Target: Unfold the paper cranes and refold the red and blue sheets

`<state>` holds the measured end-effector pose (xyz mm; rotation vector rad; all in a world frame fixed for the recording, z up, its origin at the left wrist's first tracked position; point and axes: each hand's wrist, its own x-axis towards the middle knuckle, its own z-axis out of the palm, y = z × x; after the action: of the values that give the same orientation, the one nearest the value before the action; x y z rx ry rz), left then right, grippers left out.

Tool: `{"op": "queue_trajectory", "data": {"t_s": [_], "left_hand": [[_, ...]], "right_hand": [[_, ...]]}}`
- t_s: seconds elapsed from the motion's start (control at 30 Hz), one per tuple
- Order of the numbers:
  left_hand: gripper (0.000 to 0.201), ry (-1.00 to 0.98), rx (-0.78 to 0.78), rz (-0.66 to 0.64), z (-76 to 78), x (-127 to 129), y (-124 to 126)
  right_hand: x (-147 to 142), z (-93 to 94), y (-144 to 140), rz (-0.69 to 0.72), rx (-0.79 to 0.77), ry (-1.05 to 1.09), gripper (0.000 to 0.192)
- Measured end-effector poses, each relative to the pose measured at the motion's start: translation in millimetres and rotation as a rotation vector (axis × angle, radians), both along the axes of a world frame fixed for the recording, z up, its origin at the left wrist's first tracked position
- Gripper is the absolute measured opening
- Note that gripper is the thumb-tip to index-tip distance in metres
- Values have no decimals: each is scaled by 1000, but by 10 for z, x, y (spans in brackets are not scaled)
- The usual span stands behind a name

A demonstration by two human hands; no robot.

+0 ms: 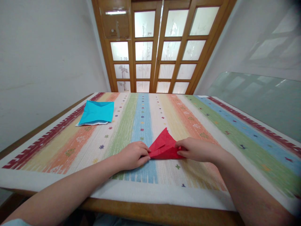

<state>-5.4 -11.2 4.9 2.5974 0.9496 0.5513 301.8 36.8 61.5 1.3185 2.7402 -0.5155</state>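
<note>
A red paper (164,145), folded into a triangle with its tip pointing away from me, lies on the striped cloth near the table's front middle. My left hand (133,155) pinches the triangle's left corner between fingers and thumb. My right hand (197,149) presses and grips its right corner. Both forearms reach in from the bottom of the view.
A blue paper sheet (97,113) with a white sheet under it lies at the far left of the striped tablecloth (211,125). A wooden table edge (150,212) runs along the front. A glass pane (258,100) leans at the right; wooden glazed doors (160,47) stand behind.
</note>
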Motion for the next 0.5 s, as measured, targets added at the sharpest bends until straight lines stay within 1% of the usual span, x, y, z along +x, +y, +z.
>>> {"op": "queue_trajectory", "data": {"t_s": [0.03, 0.1, 0.17, 0.2, 0.27, 0.33, 0.4, 0.43, 0.5], "left_hand": [[21, -8, -2, 11, -2, 8, 1], [20, -27, -10, 24, -10, 18, 6], [19, -51, -22, 36, -19, 23, 13], [18, -62, -31, 41, -23, 25, 16], [17, -78, -47, 54, -28, 30, 20], [16, -88, -59, 62, -27, 38, 19], [16, -94, -64, 64, -22, 44, 17], [17, -95, -66, 61, -18, 44, 17], [19, -88, -71, 50, -10, 35, 20]], "right_hand": [[-14, 19, -16, 0, 6, 15, 17], [-77, 73, -68, 7, 50, 65, 29], [-191, 123, -145, 22, 170, 138, 41], [-264, 138, -191, 30, 225, 169, 44], [-422, 137, -286, 66, 313, 201, 41], [-565, 95, -368, 115, 383, 185, 30], [-660, 29, -411, 175, 377, 169, 18], [-684, -7, -412, 191, 379, 159, 17], [-694, -75, -375, 221, 380, 148, 21]]}}
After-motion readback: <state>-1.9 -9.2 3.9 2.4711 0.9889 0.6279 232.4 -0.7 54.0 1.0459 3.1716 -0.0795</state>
